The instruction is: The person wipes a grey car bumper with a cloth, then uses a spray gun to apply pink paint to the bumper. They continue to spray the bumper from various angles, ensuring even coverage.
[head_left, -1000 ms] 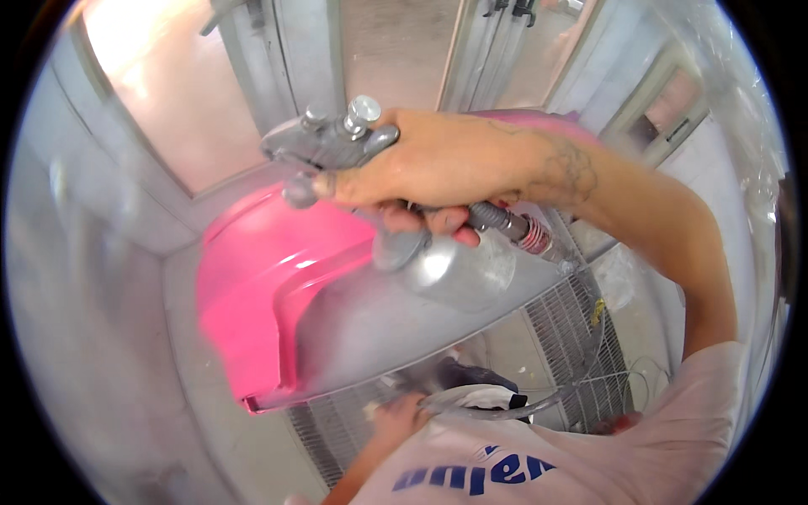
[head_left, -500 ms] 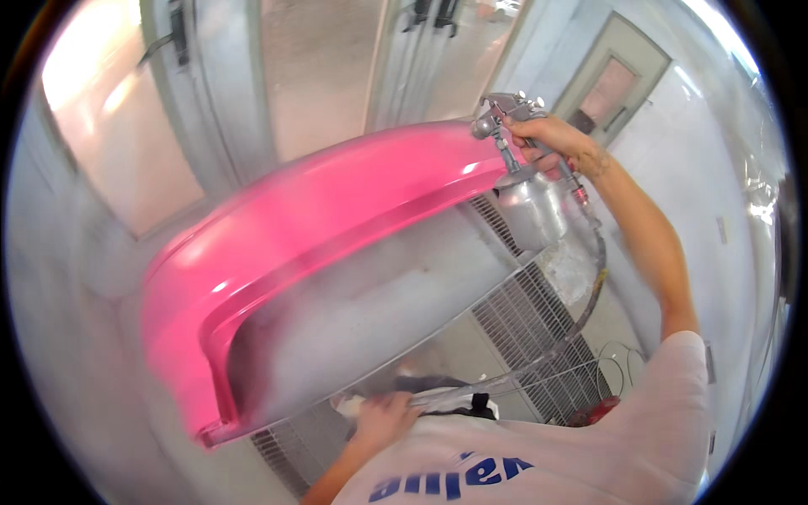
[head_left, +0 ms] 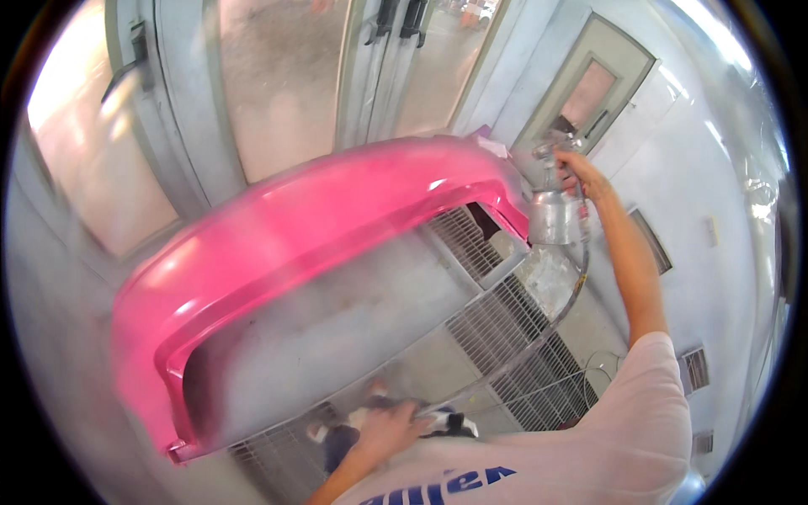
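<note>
gleaming spray gun [head_left: 551, 215], seemingly silver

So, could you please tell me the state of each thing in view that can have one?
Spray gun: held upright, cup hanging below
Right hand: closed around the spray gun
Left hand: low, near the waist; grip unclear
Pink bumper: glossy, no hand on it
Hose: curving down from the spray gun
Grey-green door: appears shut

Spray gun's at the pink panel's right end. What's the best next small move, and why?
Perhaps ease the right hand leftward: its spray gun is at the right end of the pink panel, and most of that surface lies left.
</note>
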`<act>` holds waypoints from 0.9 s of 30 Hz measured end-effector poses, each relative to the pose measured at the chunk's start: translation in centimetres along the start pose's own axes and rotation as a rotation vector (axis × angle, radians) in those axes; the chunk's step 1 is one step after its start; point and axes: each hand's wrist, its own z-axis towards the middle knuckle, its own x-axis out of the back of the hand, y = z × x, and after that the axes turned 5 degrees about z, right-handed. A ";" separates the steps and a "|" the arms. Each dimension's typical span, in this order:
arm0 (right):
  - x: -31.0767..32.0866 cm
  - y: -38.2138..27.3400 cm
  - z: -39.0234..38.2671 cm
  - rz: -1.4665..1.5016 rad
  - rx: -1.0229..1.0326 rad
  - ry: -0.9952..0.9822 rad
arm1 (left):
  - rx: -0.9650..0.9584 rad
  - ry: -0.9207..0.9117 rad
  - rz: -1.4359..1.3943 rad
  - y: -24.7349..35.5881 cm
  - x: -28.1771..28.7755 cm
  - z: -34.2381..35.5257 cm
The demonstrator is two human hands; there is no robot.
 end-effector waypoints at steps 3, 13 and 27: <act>0.4 1.2 -0.5 0.014 0.024 0.155 | 0.078 -0.025 0.060 0.6 1.1 -1.1; -15.5 5.0 -20.9 0.050 0.370 -0.121 | 0.447 0.263 0.227 0.5 3.5 -20.6; -44.3 14.2 -44.3 -0.585 1.139 -0.832 | 0.884 0.509 0.319 4.9 -0.8 -41.2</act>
